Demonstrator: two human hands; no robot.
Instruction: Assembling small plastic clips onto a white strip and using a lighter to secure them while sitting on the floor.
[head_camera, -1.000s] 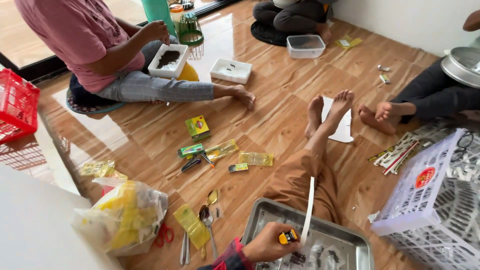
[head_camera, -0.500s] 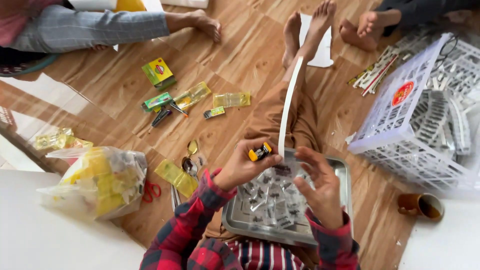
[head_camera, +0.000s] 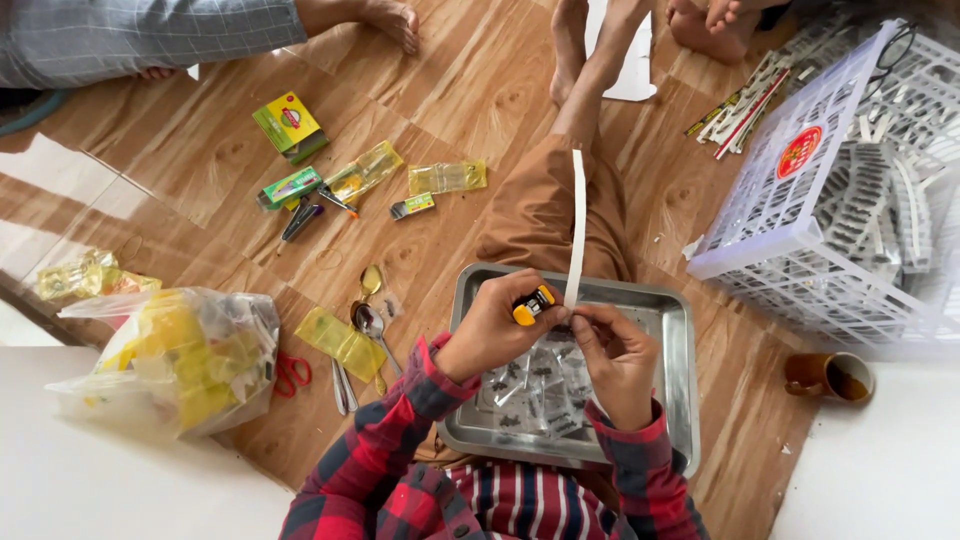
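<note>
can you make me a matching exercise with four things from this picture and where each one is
Things:
1. small yellow lighter
2. white strip
3. red scissors
4. brown cup

Places:
A. on the floor by the yellow plastic bag
B. in the left hand
C. on the floor below the white basket
D. pinched by the right hand, standing up over the metal tray

Pairs: 1-B, 2-D, 3-A, 4-C

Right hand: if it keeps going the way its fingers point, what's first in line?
The right hand points its fingers up-left at the white strip, which it already pinches beside the left hand and its small yellow lighter. So it would likely meet the left hand's fingers; depth is unclear.
</note>
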